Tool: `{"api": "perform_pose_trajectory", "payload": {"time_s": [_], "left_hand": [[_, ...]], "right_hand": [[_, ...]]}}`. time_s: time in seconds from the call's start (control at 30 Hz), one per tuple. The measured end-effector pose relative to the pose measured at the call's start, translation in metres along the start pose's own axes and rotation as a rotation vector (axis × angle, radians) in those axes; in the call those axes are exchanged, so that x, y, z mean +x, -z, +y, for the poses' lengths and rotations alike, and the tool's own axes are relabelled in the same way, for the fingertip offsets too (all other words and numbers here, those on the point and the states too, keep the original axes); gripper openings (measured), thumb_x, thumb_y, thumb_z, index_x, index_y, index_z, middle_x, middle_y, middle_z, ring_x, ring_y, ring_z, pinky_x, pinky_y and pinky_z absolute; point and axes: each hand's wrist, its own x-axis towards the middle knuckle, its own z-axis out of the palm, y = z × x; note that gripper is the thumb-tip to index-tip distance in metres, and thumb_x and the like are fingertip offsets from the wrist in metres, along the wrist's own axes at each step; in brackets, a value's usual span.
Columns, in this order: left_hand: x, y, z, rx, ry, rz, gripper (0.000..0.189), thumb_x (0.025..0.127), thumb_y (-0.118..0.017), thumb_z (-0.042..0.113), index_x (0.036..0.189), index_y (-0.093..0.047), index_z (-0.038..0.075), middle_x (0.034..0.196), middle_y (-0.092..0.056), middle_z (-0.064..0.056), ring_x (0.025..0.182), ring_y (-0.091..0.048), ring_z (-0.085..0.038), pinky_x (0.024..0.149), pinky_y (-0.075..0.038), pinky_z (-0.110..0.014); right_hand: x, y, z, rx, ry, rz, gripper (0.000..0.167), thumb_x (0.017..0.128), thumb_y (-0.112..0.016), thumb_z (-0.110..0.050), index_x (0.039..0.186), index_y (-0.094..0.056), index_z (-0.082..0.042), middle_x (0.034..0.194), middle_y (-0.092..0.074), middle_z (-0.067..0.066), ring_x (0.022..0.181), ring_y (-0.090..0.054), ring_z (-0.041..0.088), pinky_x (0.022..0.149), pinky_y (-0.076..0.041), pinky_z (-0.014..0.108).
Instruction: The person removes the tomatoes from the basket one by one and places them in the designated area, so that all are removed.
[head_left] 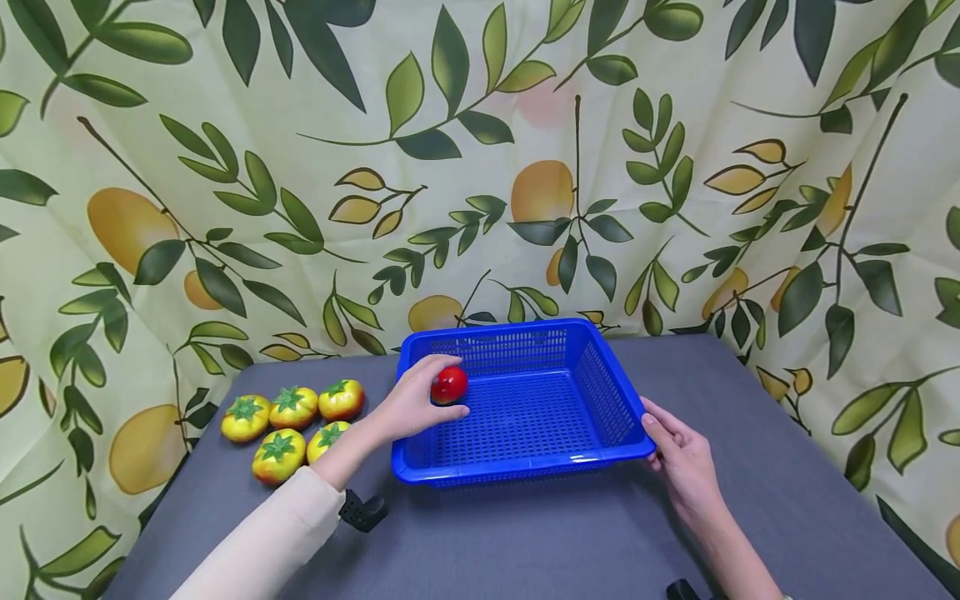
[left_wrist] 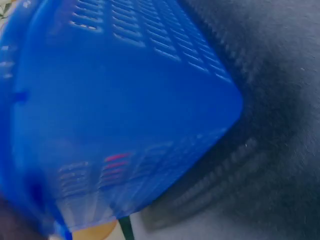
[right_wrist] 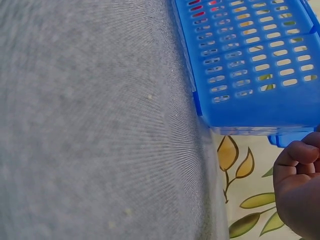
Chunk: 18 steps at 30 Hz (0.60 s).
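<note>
A blue plastic basket (head_left: 517, 463) with slotted walls stands at the middle of the table; its front rim slants a little higher to the right. My left hand (head_left: 408, 404) reaches over its left rim, with thumb and fingers curved around a shiny round red fruit (head_left: 450, 385) inside by the left wall. Red also shows through the wall slots in both wrist views. At the basket's right front corner my right hand (head_left: 684, 454) grips the rim, thumb on top and fingers beneath. In the right wrist view the right hand (right_wrist: 300, 187) shows curled fingers beside the basket (right_wrist: 250, 105).
Several yellow-and-red fruits with green leafy tops (head_left: 279, 457) lie grouped on the left of the grey table (head_left: 525, 542). One is partly hidden by my left arm. A cloth with printed leaves and fruit (head_left: 480, 208) hangs behind the table and at both sides.
</note>
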Motion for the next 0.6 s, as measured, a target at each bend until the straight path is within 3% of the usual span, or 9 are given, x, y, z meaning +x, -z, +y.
{"api": "perform_pose_trajectory", "payload": {"time_s": [0.13, 0.37, 0.6], "left_hand": [[0.007, -0.006, -0.001, 0.064, 0.002, -0.019, 0.071, 0.082, -0.081, 0.033, 0.141, -0.051, 0.007, 0.142, -0.049, -0.009, 0.133, -0.041, -0.028, 0.099, -0.046, -0.046], [0.007, -0.012, -0.001, 0.153, 0.073, -0.039, 0.074, 0.08, -0.081, 0.04, 0.142, -0.052, 0.01, 0.144, -0.048, -0.009, 0.134, -0.041, -0.029, 0.099, -0.045, -0.05], [0.013, -0.011, 0.002, 0.154, 0.108, -0.084, 0.077, 0.079, -0.081, 0.043, 0.142, -0.051, 0.011, 0.146, -0.046, -0.01, 0.136, -0.039, -0.029, 0.101, -0.043, -0.051]], "right_hand": [[-0.001, 0.0, 0.0, -0.01, -0.002, 0.003, 0.063, 0.097, -0.063, -0.034, 0.145, -0.044, 0.002, 0.074, -0.063, -0.001, 0.056, -0.051, 0.008, 0.052, -0.046, 0.019], [0.0, 0.0, 0.002, 0.005, 0.02, 0.019, 0.061, 0.097, -0.064, -0.029, 0.143, -0.045, 0.006, 0.07, -0.061, -0.001, 0.053, -0.05, 0.006, 0.049, -0.046, 0.018], [0.002, -0.001, 0.002, 0.018, 0.037, 0.012, 0.06, 0.097, -0.064, -0.028, 0.142, -0.045, 0.007, 0.074, -0.064, 0.0, 0.054, -0.051, 0.005, 0.05, -0.046, 0.018]]}}
